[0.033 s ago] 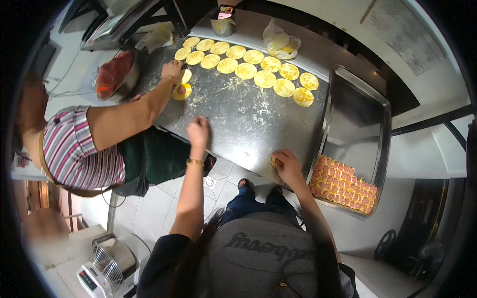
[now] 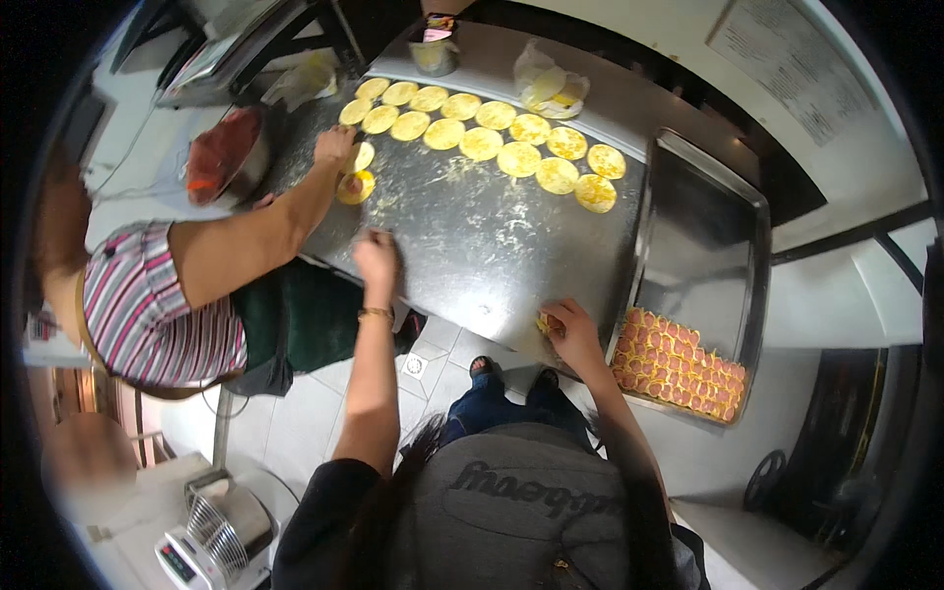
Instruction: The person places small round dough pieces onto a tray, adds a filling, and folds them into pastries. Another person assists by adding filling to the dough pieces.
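Observation:
My right hand [image 2: 572, 329] is closed around a small folded dough piece [image 2: 543, 323] at the table's near edge; its yellow edge shows at the fingertips. My left hand [image 2: 376, 260] hovers by the near left part of the metal table [image 2: 462, 265], fingers curled; whether they hold anything is hidden. Two rows of flat yellow dough rounds [image 2: 481, 144] line the far side. Nearer the left end lies a dough round with pink filling [image 2: 356, 187]. Beside it, a co-worker's hand [image 2: 336, 146] reaches over the rounds.
On the right stands a metal tray [image 2: 703, 236], its near end packed with pink-and-yellow pieces [image 2: 678, 364]. A bowl of pink filling [image 2: 224, 157] is at the left by the co-worker. A plastic bag [image 2: 551, 87] and a small tub [image 2: 434, 54] sit along the back.
My left hand has shifted slightly left. The folded dough piece shows a little more at my right fingertips. The whole view has moved slightly.

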`<state>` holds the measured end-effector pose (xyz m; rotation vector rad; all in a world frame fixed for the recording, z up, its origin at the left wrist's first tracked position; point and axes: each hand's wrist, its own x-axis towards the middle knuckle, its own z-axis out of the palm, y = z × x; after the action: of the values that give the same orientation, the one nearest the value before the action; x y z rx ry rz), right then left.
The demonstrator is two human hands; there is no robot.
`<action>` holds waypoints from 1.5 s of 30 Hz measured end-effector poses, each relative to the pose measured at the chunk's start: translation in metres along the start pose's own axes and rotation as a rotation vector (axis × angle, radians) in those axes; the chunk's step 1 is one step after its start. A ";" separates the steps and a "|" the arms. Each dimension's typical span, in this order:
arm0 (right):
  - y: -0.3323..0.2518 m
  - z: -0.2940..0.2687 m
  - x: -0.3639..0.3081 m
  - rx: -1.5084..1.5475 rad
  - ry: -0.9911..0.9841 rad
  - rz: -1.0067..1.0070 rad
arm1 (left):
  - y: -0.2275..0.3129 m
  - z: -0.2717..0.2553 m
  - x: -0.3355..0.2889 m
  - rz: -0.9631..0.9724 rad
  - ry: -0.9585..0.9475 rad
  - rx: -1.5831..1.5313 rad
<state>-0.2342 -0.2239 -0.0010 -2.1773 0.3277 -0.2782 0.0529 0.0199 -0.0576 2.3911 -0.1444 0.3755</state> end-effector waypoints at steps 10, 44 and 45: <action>0.056 -0.172 -0.048 0.044 0.546 0.310 | -0.018 0.012 0.125 -0.334 -0.038 -0.158; 0.130 -0.266 -0.060 -0.273 -0.163 0.390 | 0.147 0.039 -0.161 -0.792 -0.809 -1.449; 0.125 -0.268 -0.061 -0.244 -0.170 0.444 | 0.152 0.039 -0.165 -0.791 -0.827 -1.445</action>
<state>-0.3929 -0.4767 0.0479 -2.2732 0.7649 0.2043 -0.1262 -0.1193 -0.0400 0.8734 0.1409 -0.8467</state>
